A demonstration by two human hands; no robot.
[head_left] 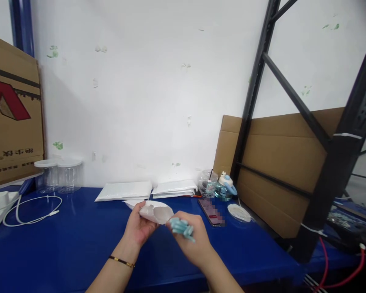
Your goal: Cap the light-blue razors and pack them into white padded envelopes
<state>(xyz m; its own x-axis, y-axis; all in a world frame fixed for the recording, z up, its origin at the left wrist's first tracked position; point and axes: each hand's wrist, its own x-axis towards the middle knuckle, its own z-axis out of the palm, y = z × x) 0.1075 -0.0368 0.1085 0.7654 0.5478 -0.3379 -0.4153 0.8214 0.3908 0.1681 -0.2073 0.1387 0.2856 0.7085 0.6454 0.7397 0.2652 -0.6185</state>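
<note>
My left hand [140, 226] grips a white mailer bag [161, 213], whose mouth gapes toward the right. Thumb on top and fingers underneath, it holds the bag above the blue table. My right hand [192, 236] is closed around a bundle of thin light-blue sticks [181, 228], close to the bag's open mouth. The sticks are blurred, so their exact kind is unclear. Behind the hands lie a flat white padded envelope [124, 191] and a small stack of white envelopes [174, 188] against the wall.
A phone [211, 211] lies right of my hands, near a teal bottle [225, 188], a plastic cup [208, 185] and a white round item [239, 213]. Clear jars [69, 177], a white cable [33, 224] and a scale-like device [0, 209] stand left on the blue table [73, 248]. A black rack post [329, 162] rises right.
</note>
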